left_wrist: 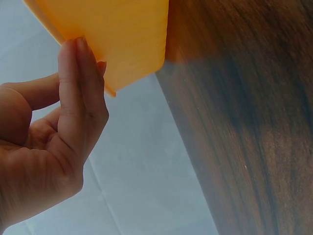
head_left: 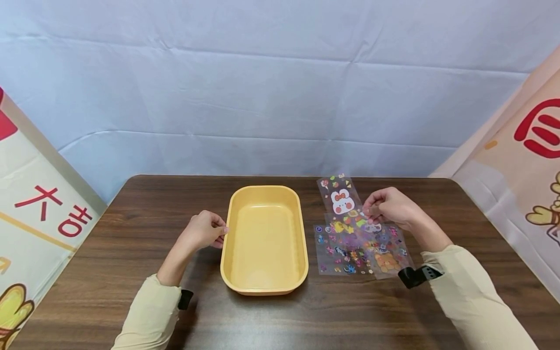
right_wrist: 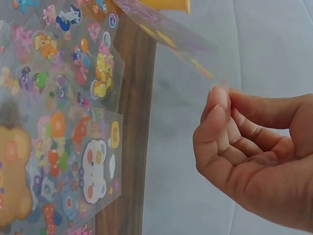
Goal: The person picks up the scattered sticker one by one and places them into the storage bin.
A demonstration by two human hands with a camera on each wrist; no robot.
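Note:
A yellow rectangular tray (head_left: 262, 248) with rounded corners stands in the middle of the table. My left hand (head_left: 202, 230) holds its left rim between thumb and fingers; the left wrist view shows the fingers (left_wrist: 78, 93) against the tray's outer side. To the right of the tray, clear sticker sheets (head_left: 345, 262) overlap in a loose pile. My right hand (head_left: 391, 208) is over the pile's upper right. Between thumb and forefinger it pinches the edge of one clear sticker sheet (right_wrist: 161, 36), which slants up off the others and has purple and yellow prints.
The dark wooden table (head_left: 131, 233) runs back to a pale blue cloth backdrop (head_left: 245, 97). Printed banners stand at the left (head_left: 39, 209) and right (head_left: 525, 160). A white rabbit sticker (head_left: 342, 201) and a brown bear sticker (head_left: 387, 262) show in the pile.

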